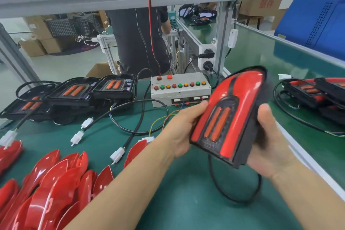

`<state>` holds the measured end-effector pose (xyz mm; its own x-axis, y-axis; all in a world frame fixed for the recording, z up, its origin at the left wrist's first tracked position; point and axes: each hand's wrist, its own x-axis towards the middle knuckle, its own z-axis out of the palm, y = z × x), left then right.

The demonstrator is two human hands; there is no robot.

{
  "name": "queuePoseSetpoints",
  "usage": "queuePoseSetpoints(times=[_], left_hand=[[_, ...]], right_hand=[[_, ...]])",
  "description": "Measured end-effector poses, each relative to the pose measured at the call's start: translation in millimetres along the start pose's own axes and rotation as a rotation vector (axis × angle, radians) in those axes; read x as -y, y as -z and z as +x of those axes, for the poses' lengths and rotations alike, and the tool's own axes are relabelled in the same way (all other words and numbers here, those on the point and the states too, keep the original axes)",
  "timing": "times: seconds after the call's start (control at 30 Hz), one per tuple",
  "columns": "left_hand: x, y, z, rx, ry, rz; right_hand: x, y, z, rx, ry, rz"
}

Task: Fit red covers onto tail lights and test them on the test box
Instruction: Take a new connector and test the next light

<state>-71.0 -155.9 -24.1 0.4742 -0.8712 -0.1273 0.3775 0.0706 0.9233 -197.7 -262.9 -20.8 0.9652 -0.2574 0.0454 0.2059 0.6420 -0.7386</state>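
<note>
I see my left hand [182,127] and right hand [268,142] gripping a black plastic tail light with a glossy red cover [229,112] fitted on it, held above the green bench mat [168,192] at about four o'clock from the white push-button test box [180,87]. Fingers curl around both edges. Loose red plastic covers [50,183] lie at eight o'clock, bare black tail lights [74,91] at ten

A tail light [229,115] is sitting between the left hand [182,129] and the right hand [270,142], above the near right part of the table [186,201]. The test box [180,87] is standing beyond it at the far middle. Three uncovered tail lights [74,93] are lying far left, loose covers [52,179] are piling near left, and more tail lights [317,93] are resting far right.
</note>
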Motion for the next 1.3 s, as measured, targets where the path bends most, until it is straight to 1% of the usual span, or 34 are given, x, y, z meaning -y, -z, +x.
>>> queuePoseSetpoints(times=[0.03, 0.1, 0.17, 0.23, 0.3, 0.4, 0.47, 0.6, 0.73, 0.87, 1.07, 1.13, 1.2, 1.23, 1.3], left_hand=[[-1.0, -4.9, 3.3, 0.002, 0.004, 0.049], [-3.7, -12.6, 8.5, -0.050, -0.021, 0.162], [-9.0, -15.4, 11.3, -0.100, -0.055, 0.190], [-16.9, -12.1, 15.6, -0.181, -0.115, 0.217], [-25.0, -8.8, 20.6, -0.243, -0.170, 0.235], [-30.3, -8.6, 23.7, -0.211, -0.135, 0.138], [-30.6, -4.8, 22.1, -0.206, -0.091, 0.074], [-30.4, 3.5, 17.2, -0.245, -0.061, 0.109], [-30.2, 4.0, 10.8, -0.220, -0.096, 0.167], [-29.0, 5.1, 10.0, -0.229, -0.157, 0.217], [-28.4, 3.3, 9.6, -0.266, -0.238, 0.167], [-26.8, 2.9, 8.2, -0.250, -0.237, 0.163], [-20.7, 4.9, 5.7, -0.236, -0.186, 0.167], [-14.3, 6.5, 3.3, -0.233, -0.150, 0.189], [-0.1, 8.1, -1.1, -0.225, -0.172, 0.274]], right_hand=[[-0.6, -1.9, 1.1, 0.028, 0.024, 0.057], [2.7, -4.7, 3.4, 0.035, 0.070, 0.134], [9.4, -3.1, 3.6, 0.040, 0.101, 0.158], [11.2, -0.3, 0.9, 0.095, 0.069, 0.139], [4.2, 6.0, 0.1, 0.053, 0.010, 0.090], [-11.2, 15.7, 4.8, -0.053, -0.063, 0.037], [-17.4, 16.3, 9.8, -0.084, -0.048, -0.058], [-22.3, 19.6, 15.9, -0.146, -0.017, -0.174], [-27.6, 16.8, 15.3, -0.144, -0.041, -0.243], [-30.2, 14.2, 15.5, -0.152, -0.026, -0.318], [-29.9, 12.6, 16.4, -0.147, -0.001, -0.323], [-28.7, 10.9, 16.3, -0.183, -0.002, -0.335], [-24.0, 8.9, 18.8, -0.281, 0.026, -0.321], [-19.5, 7.6, 20.6, -0.342, 0.054, -0.265], [-7.9, 8.7, 22.3, -0.421, 0.133, -0.122]])
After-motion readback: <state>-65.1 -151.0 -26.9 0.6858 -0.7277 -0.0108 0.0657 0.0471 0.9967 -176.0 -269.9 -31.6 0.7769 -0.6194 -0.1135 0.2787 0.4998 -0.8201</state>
